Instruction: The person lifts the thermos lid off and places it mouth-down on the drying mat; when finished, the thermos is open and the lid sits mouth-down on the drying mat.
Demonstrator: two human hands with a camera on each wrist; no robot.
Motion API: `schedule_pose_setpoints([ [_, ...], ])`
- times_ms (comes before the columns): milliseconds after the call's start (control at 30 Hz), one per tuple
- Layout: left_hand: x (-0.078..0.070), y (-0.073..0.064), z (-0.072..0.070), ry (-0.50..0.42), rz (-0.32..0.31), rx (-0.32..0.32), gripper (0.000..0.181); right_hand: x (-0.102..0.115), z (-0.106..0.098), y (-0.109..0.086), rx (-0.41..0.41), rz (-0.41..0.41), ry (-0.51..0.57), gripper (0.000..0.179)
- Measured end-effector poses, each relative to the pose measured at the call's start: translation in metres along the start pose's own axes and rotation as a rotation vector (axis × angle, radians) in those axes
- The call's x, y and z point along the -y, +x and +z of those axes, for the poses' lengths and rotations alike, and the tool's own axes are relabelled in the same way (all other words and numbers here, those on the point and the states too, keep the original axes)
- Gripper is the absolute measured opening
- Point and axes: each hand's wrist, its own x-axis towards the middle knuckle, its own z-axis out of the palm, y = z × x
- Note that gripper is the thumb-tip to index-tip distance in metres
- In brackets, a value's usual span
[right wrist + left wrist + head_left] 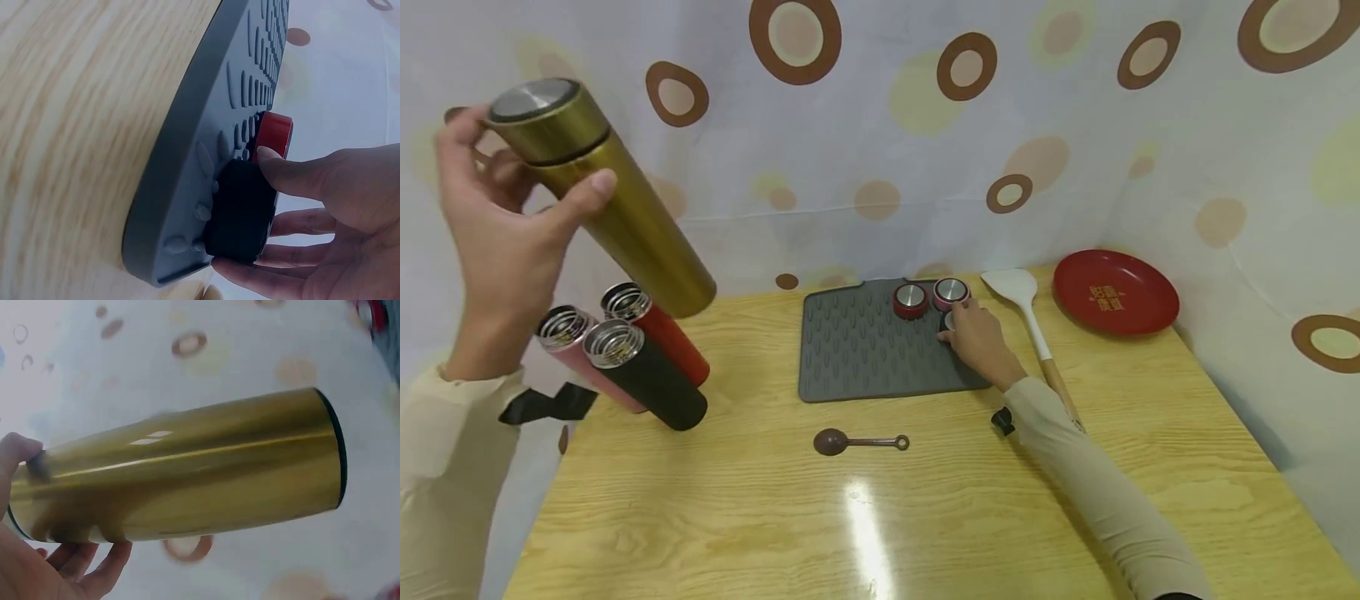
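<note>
My left hand (512, 225) grips a gold thermos bottle (625, 217) near its silver-topped lid, holding it tilted in the air at the upper left. The bottle spans the left wrist view, thumb above and fingers below. At the right of the grey drying mat (865, 358), my right hand (977, 337) pinches a black bottle lid (240, 212) sitting on the mat. Beside it lie a red lid (910, 301) and a pink lid (951, 292). Below the raised bottle stand lidless pink (580, 350), red (673, 342) and black (655, 383) thermos bottles.
A brown spoon (842, 442) lies in front of the mat. To the right are a white spatula (1022, 300) with a wooden handle, partly under my right arm, and a red plate (1116, 292). A small black object (1002, 421) lies beside my right sleeve. Patterned cloth (865, 125) hangs behind the table.
</note>
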Motion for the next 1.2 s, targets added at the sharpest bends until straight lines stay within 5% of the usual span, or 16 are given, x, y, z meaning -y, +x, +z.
schedule_pose_setpoints([
  [100, 0.001, -0.023, 0.021, -0.279, -0.172, 0.047, 0.064, 0.0, 0.0, 0.0, -0.007, -0.003, -0.002, 0.053],
  [167, 0.005, -0.039, 0.031, -0.386, -0.296, 0.096, 0.057, 0.0, 0.0, 0.0, -0.011, -0.006, -0.004, 0.055],
  [367, 0.03, -0.074, 0.055, -0.551, -0.655, 0.253, 0.031, 0.001, -0.001, -0.001, -0.011, 0.014, 0.029, 0.06],
  [467, 0.041, -0.088, 0.064, -0.572, -0.752, 0.316, 0.036, 0.002, -0.002, -0.002, -0.005, 0.021, 0.048, 0.062],
  [600, 0.052, -0.103, 0.075, -0.535, -0.784, 0.331, 0.038, 0.0, -0.001, -0.002, -0.007, 0.023, 0.077, 0.059],
  [900, 0.067, -0.134, 0.096, -0.242, -0.857, 0.341, 0.059, -0.001, -0.006, -0.009, -0.004, 0.03, 0.166, 0.063],
  [1100, 0.074, -0.151, 0.102, -0.011, -0.688, 0.416, 0.061, 0.023, -0.034, -0.024, -0.123, -0.113, 0.367, 0.057],
  [1200, 0.076, -0.159, 0.105, 0.033, -0.561, 0.457, 0.062, 0.045, -0.054, -0.037, -0.055, -0.177, 0.587, 0.051],
])
